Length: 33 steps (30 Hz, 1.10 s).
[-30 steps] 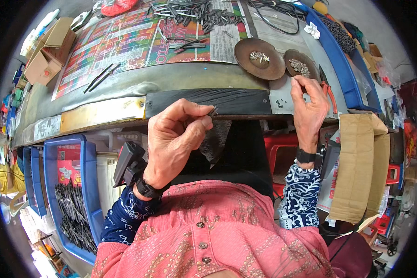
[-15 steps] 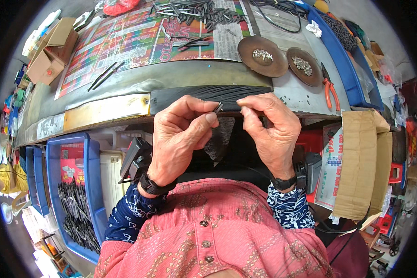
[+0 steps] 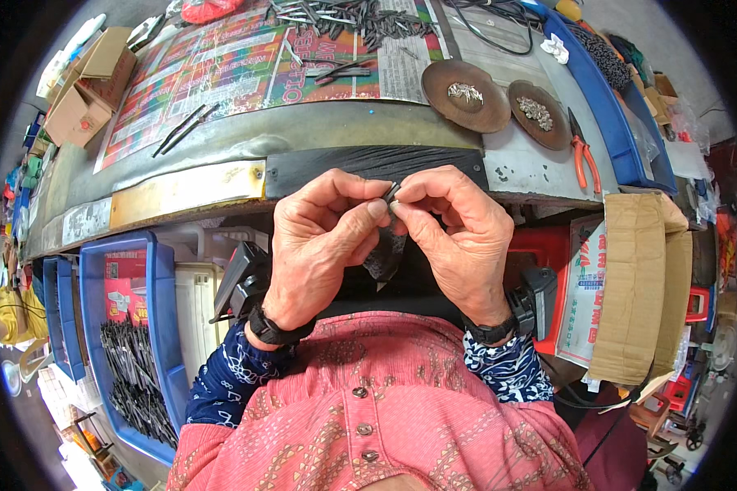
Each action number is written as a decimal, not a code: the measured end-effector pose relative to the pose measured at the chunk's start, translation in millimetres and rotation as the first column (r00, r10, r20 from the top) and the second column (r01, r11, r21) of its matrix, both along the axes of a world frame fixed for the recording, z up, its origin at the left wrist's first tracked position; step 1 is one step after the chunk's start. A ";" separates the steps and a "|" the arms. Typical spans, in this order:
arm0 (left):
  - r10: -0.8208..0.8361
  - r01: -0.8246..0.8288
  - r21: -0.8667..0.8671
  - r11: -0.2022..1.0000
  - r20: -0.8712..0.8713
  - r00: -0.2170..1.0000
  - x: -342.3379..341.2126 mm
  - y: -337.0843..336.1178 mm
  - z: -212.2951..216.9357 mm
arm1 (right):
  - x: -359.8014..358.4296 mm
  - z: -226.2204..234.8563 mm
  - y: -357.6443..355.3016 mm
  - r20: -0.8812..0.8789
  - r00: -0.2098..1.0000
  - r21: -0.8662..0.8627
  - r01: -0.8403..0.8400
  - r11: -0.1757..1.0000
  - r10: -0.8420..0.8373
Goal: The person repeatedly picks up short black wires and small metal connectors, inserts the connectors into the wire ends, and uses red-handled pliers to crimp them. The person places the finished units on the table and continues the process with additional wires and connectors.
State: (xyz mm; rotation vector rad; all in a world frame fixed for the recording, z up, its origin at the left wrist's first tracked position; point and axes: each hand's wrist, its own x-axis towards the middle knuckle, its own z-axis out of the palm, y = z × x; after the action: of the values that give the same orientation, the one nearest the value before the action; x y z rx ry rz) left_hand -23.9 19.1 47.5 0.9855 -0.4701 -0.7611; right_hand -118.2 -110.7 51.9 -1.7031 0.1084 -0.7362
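Observation:
Over the table's front edge, my left hand (image 3: pixel 323 233) pinches a slim dark metal piece (image 3: pixel 392 191) between thumb and forefinger. My right hand (image 3: pixel 458 229) meets it from the other side, thumb and forefinger closed at the piece's end. Whatever those right fingertips hold is too small and covered to make out. Just beyond the hands runs a black grooved strip (image 3: pixel 319 168) along the table edge. Farther right, one brown dish (image 3: pixel 442 80) bears thin silvery pins (image 3: pixel 466 93), and a second brown dish (image 3: pixel 550 137) bears small silvery bits (image 3: pixel 535 113).
Red-handled pliers (image 3: pixel 584 159) lie right of the dishes, near a long blue tray (image 3: pixel 618 135). Dark strips (image 3: pixel 377 29) are heaped on printed sheets (image 3: pixel 196 74). At lower left, a blue crate (image 3: pixel 165 327) contains black pieces (image 3: pixel 131 376). A cardboard box (image 3: pixel 630 295) stands at right.
My right hand has moved left, and its fingertips now meet the dark piece in my left hand. My left hand has barely shifted.

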 end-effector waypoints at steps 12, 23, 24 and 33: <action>-0.018 0.019 0.018 1.000 -0.026 1.000 -2.5 1.9 -2.4 | -0.9 0.1 3.2 -0.011 0.999 0.291 -0.036 0.956 0.041; -0.003 -0.046 0.115 0.992 0.390 0.921 5.9 9.3 3.2 | -1.5 13.8 -19.6 0.008 0.993 -0.431 0.107 0.896 -0.114; 0.024 -0.091 0.097 0.991 0.539 0.842 8.6 7.2 3.0 | -0.8 16.0 -22.9 0.033 0.993 -0.525 0.115 0.843 -0.115; 0.073 -0.160 0.102 0.982 0.576 0.814 4.1 3.7 3.3 | 4.2 14.0 -24.3 0.068 0.990 -0.629 0.136 0.765 -0.120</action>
State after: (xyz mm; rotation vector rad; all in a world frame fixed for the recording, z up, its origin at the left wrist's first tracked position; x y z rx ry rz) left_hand -19.8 22.9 50.8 1.3757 -0.8741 -0.3752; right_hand -114.0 -135.0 65.9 -2.3521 -0.0521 -0.9674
